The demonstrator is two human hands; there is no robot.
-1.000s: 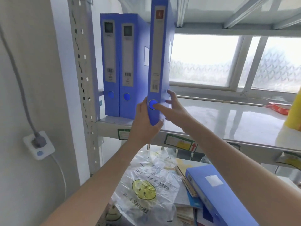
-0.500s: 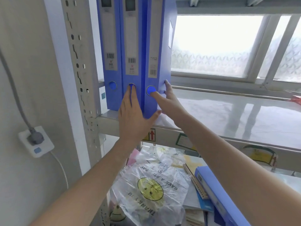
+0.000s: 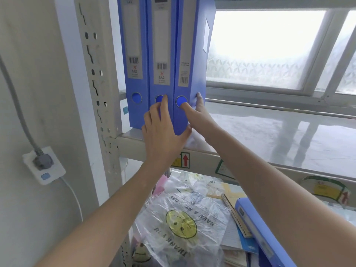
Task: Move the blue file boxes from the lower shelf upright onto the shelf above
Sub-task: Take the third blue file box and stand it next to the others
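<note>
At the far left, wall: a white socket (image 3: 44,164) with a grey plug is fixed there, beside the perforated shelf post (image 3: 96,74).

Upper shelf (image 3: 269,135), left end: three blue file boxes stand upright, spines to the camera, touching each other. First box (image 3: 133,54) is next to the post, second box (image 3: 160,54) is in the middle, third box (image 3: 187,54) is at the right.

Left hand (image 3: 161,132): flat and open, it grips nothing. The fingers lie on the spine of the second box, and the thumb reaches under the lower corner of the third box.

Right hand (image 3: 196,116): it clasps the third box low, the thumb on the round finger hole, the fingers on the right side wall. I judge it is seating this box against the row.

Lower shelf, at the right: one more blue file box (image 3: 258,232) lies flat among papers, beside a clear plastic bag (image 3: 181,222) with a yellow smiley.

Key relation: this lying box is below and to the right of both hands. Its long axis runs from upper left to lower right. The right hand is nearer, so I think it should reach down first.

Look of the boxes: smooth blue plastic, a pale spine label with barcode, a round hole near the bottom.
</note>
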